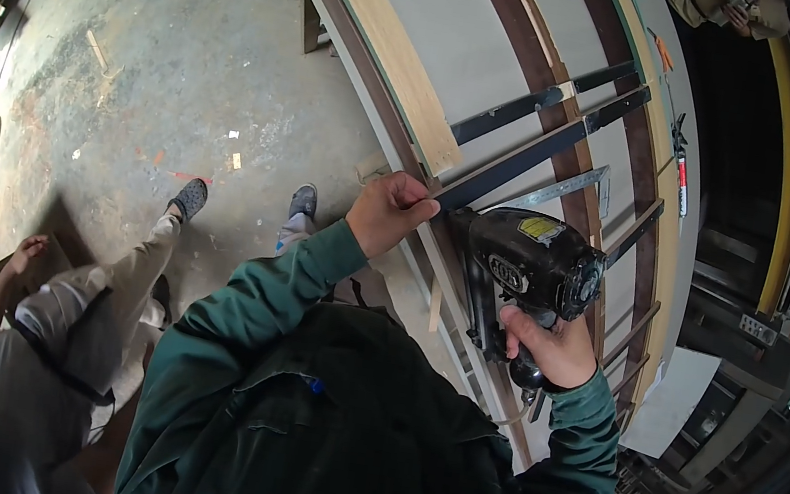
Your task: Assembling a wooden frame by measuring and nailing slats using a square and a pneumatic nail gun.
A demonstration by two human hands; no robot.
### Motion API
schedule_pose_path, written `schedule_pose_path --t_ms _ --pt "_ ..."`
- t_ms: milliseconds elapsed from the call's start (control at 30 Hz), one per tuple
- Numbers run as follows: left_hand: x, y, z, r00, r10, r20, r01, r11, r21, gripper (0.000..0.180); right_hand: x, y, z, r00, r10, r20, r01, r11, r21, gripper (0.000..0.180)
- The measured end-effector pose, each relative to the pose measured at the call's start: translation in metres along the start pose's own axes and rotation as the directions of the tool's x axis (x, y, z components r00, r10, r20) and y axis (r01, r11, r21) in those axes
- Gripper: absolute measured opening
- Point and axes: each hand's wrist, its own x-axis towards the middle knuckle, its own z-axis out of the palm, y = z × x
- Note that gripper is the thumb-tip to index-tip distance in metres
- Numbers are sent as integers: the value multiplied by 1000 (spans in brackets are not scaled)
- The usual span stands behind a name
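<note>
My right hand (557, 351) is wrapped round the handle of a black nail gun (530, 256), which is over the near edge of a wooden frame on a work table. My left hand (389, 214) is closed in a pinch at the near end of a dark slat (528, 160) that crosses the frame. A pale wood board (392, 55) forms the frame's left side, its end just beyond my left hand. Partly behind the nail gun, a metal carpenter's square (565, 188) lies across the frame. The gun's nose is hidden from view.
A person in grey (47, 350) is at the lower left, legs reaching toward the table. Another person's hands (741, 15) show at the top right. A red-and-black tool (680, 171) lies beyond the frame's right side; a yellow-edged machine (784, 170) stands past it.
</note>
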Motion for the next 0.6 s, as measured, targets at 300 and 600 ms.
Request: schedule_pose_path --t_ms 300,600 --pt "0 0 0 1000 3 13 -3 1000 16 17 1 0 -7 999 -15 46 17 999 -42 24" --pt "-1 -1 -2 998 -34 46 37 998 -59 24 4 -10 -11 994 -106 -11 105 994 -3 21"
